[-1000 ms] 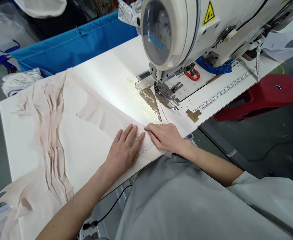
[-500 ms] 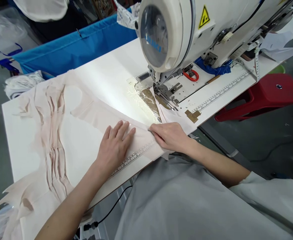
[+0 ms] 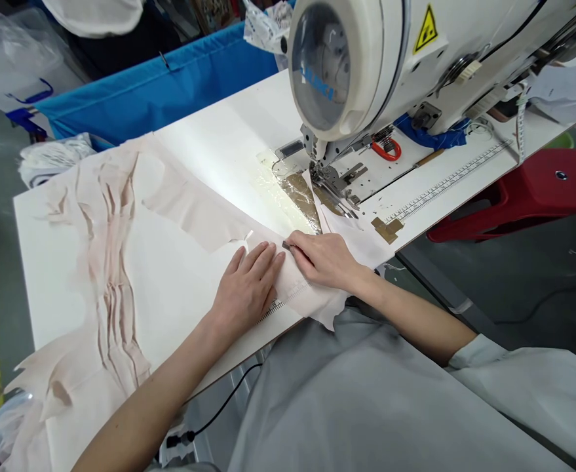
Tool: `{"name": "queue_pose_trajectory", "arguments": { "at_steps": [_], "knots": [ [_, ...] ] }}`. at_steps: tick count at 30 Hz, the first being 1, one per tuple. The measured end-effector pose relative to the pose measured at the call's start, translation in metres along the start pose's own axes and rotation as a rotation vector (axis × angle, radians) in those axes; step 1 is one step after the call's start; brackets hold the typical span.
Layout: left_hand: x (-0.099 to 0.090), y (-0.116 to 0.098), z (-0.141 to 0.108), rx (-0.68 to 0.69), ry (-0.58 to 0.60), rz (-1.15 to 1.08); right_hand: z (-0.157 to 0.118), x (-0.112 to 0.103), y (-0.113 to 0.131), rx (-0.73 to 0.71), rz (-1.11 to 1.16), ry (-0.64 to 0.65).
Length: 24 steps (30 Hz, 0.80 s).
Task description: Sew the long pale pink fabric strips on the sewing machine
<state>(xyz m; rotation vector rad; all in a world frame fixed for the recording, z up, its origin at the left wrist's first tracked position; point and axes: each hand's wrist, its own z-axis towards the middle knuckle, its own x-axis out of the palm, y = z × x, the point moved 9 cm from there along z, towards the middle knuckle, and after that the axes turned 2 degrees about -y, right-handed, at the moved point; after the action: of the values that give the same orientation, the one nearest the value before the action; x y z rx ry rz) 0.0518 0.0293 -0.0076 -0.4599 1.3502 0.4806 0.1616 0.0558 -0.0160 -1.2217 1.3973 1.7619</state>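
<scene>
A pale pink fabric piece (image 3: 204, 213) lies along the white sewing table (image 3: 170, 288), its right part under both hands. My left hand (image 3: 248, 285) rests flat on the cloth, fingers stretched out towards the right hand. Closed close beside it, my right hand (image 3: 324, 259) grips a small metal tool (image 3: 286, 245); only its grey tip shows, so its kind is unclear. Beyond the hands, a pale fabric end (image 3: 317, 200) runs up to the presser foot of the white sewing machine (image 3: 366, 72). A white sliver (image 3: 249, 235) shows at the cloth's edge by the left fingertips.
Gathered pink fabric pieces (image 3: 115, 262) lie at the left and hang over the table edge. Red-handled scissors (image 3: 386, 149) are under the machine arm. A blue cloth bin (image 3: 160, 88) borders the far side, and a red stool (image 3: 528, 190) stands at right.
My left hand has slid right along the cloth, nearer the right hand. My right hand has shifted slightly left. The fabric's near end now hangs further over the front edge.
</scene>
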Motion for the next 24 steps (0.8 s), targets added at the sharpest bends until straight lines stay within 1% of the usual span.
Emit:
{"name": "queue_pose_trajectory", "arguments": {
  "at_steps": [9, 13, 15, 17, 20, 22, 24],
  "knots": [
    [0.002, -0.002, 0.001, 0.001, 0.005, 0.029, 0.004, 0.004, 0.007, -0.034, -0.072, 0.039],
    [0.001, -0.002, 0.001, 0.012, -0.006, 0.029, -0.01, -0.005, 0.001, -0.052, -0.112, 0.067],
    [0.001, -0.004, 0.001, 0.019, -0.011, 0.028, -0.02, -0.011, -0.007, -0.038, -0.079, 0.069],
    [0.001, -0.005, 0.001, 0.014, -0.014, 0.03, -0.027, -0.016, -0.014, -0.008, -0.011, 0.04],
    [-0.001, -0.007, 0.002, -0.003, -0.027, 0.029, -0.03, -0.02, -0.019, 0.031, 0.053, -0.048],
    [-0.002, -0.008, 0.003, 0.0, -0.044, 0.02, -0.028, -0.016, -0.016, 0.025, 0.05, -0.073],
    [-0.002, -0.009, 0.003, 0.006, -0.049, -0.002, -0.024, -0.01, -0.012, 0.014, 0.04, -0.059]
  ]
}}
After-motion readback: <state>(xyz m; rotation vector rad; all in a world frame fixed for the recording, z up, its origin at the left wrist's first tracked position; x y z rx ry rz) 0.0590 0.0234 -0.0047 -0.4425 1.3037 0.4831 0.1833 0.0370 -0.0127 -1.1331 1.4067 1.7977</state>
